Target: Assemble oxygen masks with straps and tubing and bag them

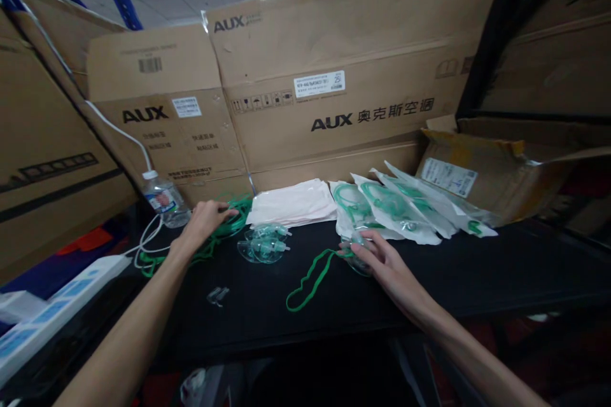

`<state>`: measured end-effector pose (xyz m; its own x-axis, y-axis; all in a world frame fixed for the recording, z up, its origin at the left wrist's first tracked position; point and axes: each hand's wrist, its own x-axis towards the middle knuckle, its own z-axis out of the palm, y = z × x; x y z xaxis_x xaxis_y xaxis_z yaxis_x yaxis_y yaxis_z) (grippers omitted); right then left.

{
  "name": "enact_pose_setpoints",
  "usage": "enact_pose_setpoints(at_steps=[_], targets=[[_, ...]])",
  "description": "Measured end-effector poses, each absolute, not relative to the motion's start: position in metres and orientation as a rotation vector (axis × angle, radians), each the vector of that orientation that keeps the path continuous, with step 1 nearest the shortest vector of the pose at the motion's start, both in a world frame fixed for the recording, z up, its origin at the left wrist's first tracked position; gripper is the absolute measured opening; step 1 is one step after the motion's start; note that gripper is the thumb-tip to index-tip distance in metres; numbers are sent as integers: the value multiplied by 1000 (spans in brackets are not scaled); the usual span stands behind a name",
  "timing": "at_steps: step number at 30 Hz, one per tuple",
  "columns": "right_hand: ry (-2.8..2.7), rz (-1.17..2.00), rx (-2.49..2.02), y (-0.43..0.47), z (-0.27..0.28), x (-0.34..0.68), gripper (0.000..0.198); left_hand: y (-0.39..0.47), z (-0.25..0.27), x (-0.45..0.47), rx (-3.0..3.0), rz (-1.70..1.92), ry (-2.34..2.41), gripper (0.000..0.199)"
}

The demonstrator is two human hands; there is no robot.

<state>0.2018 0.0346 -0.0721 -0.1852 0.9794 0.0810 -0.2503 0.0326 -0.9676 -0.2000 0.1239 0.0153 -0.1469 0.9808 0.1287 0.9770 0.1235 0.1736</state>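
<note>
My left hand [204, 224] reaches into a tangled pile of green elastic straps [241, 213] at the back left, its fingers curled onto them. My right hand [382, 257] grips a clear oxygen mask [356, 261] low over the black table. From that mask a green strap [305, 296] trails in a loop across the tabletop to the left; the mask is partly hidden by my fingers. Between my hands lie several clear greenish masks [263, 245] without straps, stacked together. Small clear plastic pieces [218, 296] rest nearer the front edge.
A stack of white pouches [291, 203] lies at the back. Several packed pouches with green tubing [391, 203] stand beside an open cardboard box [472, 172]. A water bottle [165, 200] and a power strip [57, 311] are on the left. Cardboard sheets [363, 44] wall the back.
</note>
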Motion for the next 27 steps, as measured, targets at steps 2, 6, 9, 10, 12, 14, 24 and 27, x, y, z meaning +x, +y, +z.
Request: enact_pose_setpoints(at_steps=[2,6,9,10,12,14,24,27], targets=[[-1202,1412,-899,34,-70,202,44,132,7,-202,1987,271,2382,32],[-1225,1410,-916,31,-65,201,46,153,0,-201,1851,176,2497,34],[-1236,1411,-916,29,-61,200,47,171,-5,-198,1754,113,2545,37],[-1238,1409,-914,29,-61,200,48,176,-6,-197,1732,99,2549,37],[-1242,1407,-909,28,-59,199,48,184,-9,-196,1705,85,2550,38],[-1245,1403,-905,28,-59,199,49,189,-12,-194,1694,89,2545,38],[-1260,1399,-884,30,-62,198,47,186,-6,-203,1669,153,2371,36],[-1259,1396,-879,30,-61,198,46,179,-3,-207,1698,157,2240,36]])
